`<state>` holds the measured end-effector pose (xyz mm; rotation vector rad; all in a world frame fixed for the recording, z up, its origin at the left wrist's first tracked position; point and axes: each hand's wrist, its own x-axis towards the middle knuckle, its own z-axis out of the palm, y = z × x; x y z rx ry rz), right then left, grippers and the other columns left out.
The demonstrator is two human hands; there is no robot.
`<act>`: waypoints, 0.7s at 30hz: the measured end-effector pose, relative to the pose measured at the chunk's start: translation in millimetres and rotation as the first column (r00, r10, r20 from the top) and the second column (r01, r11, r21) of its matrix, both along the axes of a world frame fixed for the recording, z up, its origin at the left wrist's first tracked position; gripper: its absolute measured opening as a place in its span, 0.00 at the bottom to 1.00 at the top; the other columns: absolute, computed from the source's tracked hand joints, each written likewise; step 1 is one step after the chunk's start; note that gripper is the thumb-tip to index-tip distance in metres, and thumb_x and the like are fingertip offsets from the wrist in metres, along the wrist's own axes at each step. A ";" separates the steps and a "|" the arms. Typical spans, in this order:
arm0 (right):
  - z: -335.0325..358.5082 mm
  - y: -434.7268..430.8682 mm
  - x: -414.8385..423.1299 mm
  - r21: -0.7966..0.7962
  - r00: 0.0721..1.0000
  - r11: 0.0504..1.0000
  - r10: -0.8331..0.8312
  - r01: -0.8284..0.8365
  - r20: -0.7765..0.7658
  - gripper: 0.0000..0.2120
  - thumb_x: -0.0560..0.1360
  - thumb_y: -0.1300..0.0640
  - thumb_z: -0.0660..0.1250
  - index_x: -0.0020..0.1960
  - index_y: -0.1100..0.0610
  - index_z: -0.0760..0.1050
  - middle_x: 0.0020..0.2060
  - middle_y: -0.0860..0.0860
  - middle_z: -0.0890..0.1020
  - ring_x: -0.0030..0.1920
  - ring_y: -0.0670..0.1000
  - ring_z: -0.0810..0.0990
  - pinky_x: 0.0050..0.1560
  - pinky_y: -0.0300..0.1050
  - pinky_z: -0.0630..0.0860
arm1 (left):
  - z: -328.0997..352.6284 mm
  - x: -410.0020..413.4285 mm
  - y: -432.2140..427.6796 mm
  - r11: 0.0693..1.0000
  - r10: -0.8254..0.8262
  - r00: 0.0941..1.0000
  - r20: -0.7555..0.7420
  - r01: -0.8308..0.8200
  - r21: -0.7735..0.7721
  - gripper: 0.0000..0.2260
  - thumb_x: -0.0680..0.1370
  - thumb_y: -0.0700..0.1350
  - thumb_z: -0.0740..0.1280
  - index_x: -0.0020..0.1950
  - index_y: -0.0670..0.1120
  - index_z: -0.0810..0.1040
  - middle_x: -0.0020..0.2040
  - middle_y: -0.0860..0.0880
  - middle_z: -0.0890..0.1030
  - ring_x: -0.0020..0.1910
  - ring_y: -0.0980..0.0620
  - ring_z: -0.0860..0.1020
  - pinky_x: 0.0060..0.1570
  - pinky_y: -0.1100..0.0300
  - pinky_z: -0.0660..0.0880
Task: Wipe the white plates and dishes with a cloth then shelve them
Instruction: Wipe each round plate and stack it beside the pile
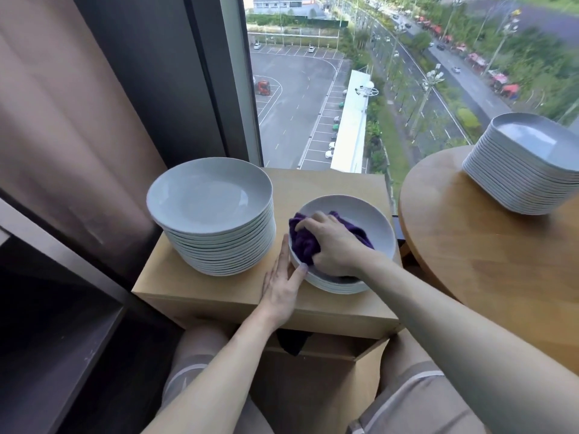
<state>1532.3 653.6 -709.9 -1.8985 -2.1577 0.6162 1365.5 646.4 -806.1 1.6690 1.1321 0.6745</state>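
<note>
Head view: right hand [336, 245] clutches purple cloth [305, 242] in upward-facing bowl [372, 220]; left hand [282, 286], fingers spread, steadies rim.

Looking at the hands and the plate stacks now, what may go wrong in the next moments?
1. The right hand presses the cloth into the top bowl of a short stack near the box front edge; a hard wipe might push it off, though the left hand steadies the rim.
2. The tall plate stack stands close by; an elbow or the bowl may knock it.
</note>
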 end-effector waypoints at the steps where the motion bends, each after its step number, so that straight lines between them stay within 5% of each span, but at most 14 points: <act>1: 4.8 -8.2 1.2 -0.048 1.000 0.999 0.022 -0.022 0.005 0.27 0.73 0.56 0.66 0.72 0.50 0.70 0.67 0.51 0.71 0.67 0.56 0.66 0.69 0.51 0.65 | 1.6 -0.3 -1.6 1.000 0.002 1.000 -0.018 -0.002 0.003 0.31 0.76 0.73 0.53 0.74 0.81 0.39 0.83 0.62 0.58 0.82 0.57 0.56 0.81 0.46 0.50; 5: 27.6 -33.1 17.6 -0.215 0.996 0.975 0.063 -0.048 0.066 0.21 0.74 0.57 0.61 0.66 0.47 0.75 0.62 0.49 0.73 0.63 0.55 0.70 0.64 0.54 0.72 | 5.9 0.8 -6.6 1.000 0.025 0.998 -0.058 -0.024 0.014 0.32 0.75 0.72 0.51 0.76 0.77 0.39 0.83 0.64 0.56 0.82 0.57 0.55 0.81 0.47 0.49; 8: 38.9 -40.2 29.9 -0.281 0.959 0.958 0.126 -0.051 0.254 0.17 0.75 0.60 0.62 0.62 0.49 0.75 0.59 0.49 0.73 0.59 0.55 0.70 0.56 0.51 0.71 | 7.4 2.3 -7.0 0.999 0.032 0.994 -0.103 -0.033 -0.003 0.34 0.74 0.72 0.50 0.77 0.75 0.38 0.84 0.62 0.55 0.82 0.54 0.56 0.80 0.48 0.49; 11: 41.0 -36.1 43.1 -0.220 0.855 0.975 0.099 0.018 0.509 0.06 0.78 0.55 0.61 0.54 0.52 0.72 0.54 0.50 0.71 0.56 0.56 0.71 0.55 0.51 0.67 | 3.1 2.9 -4.7 0.999 0.028 0.990 -0.140 -0.025 0.027 0.36 0.74 0.73 0.48 0.79 0.72 0.37 0.84 0.60 0.56 0.82 0.52 0.55 0.80 0.45 0.50; 13: 37.3 -24.4 51.8 -0.152 0.785 0.986 0.036 0.074 0.618 0.08 0.78 0.52 0.61 0.56 0.53 0.74 0.51 0.51 0.69 0.58 0.57 0.70 0.59 0.54 0.67 | 1.0 2.8 -3.3 1.000 0.018 0.990 -0.140 -0.014 0.028 0.36 0.74 0.74 0.48 0.80 0.71 0.37 0.84 0.60 0.55 0.83 0.53 0.54 0.80 0.45 0.50; 17: 20.1 7.4 55.5 0.019 0.809 0.997 -0.077 0.081 0.583 0.16 0.78 0.51 0.63 0.64 0.55 0.73 0.63 0.55 0.72 0.64 0.60 0.69 0.63 0.58 0.66 | 1.3 2.4 -4.6 0.999 0.018 0.988 -0.154 -0.013 0.031 0.37 0.74 0.75 0.47 0.81 0.69 0.37 0.84 0.61 0.53 0.83 0.55 0.52 0.81 0.46 0.49; 21: 3.4 19.4 36.9 0.102 0.922 0.988 -0.149 0.119 0.357 0.23 0.75 0.55 0.64 0.70 0.54 0.69 0.71 0.55 0.67 0.70 0.61 0.64 0.70 0.61 0.63 | 0.7 3.6 -4.2 0.999 0.030 0.988 -0.152 -0.028 0.018 0.37 0.73 0.74 0.47 0.80 0.69 0.38 0.84 0.60 0.53 0.83 0.55 0.53 0.80 0.47 0.50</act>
